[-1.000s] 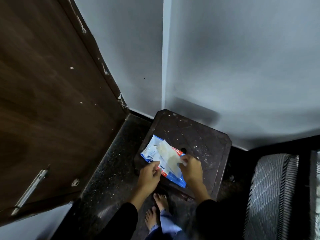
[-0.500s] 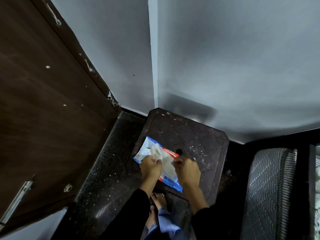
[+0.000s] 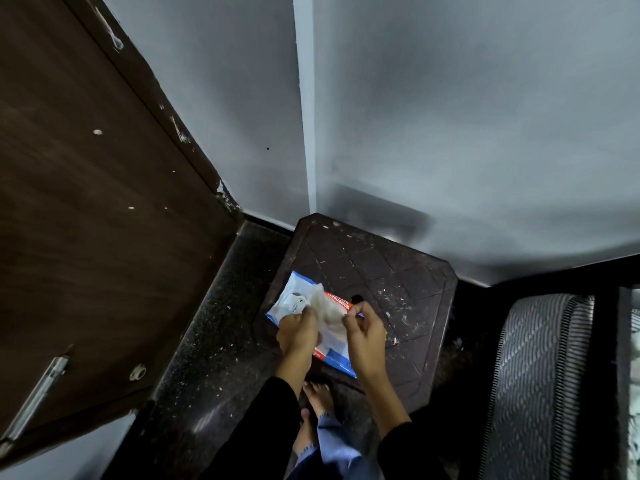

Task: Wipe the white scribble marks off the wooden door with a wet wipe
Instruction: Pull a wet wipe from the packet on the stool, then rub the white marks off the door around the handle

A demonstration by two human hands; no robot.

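A blue, white and red wet wipe packet (image 3: 294, 301) lies on a dark brown plastic stool (image 3: 388, 275) by the wall corner. Above it, a crumpled white wet wipe (image 3: 327, 311) is stretched between both hands. My left hand (image 3: 298, 332) grips its left side and my right hand (image 3: 365, 332) pinches its right edge. The dark wooden door (image 3: 104, 220) stands open at the left, with small white specks on its face and white marks along its frame edge (image 3: 116, 34).
A metal handle (image 3: 41, 389) and a round stopper (image 3: 138, 372) sit low on the door. Grey walls meet behind the stool. A grey patterned cushion (image 3: 540, 382) is at the right. Bare feet (image 3: 317, 403) stand on the dark speckled floor (image 3: 214, 334).
The wipe, flat over the packet a second ago, is now bunched between my hands and lifted slightly. The camera has tilted, shifting the door and stool in the frame.
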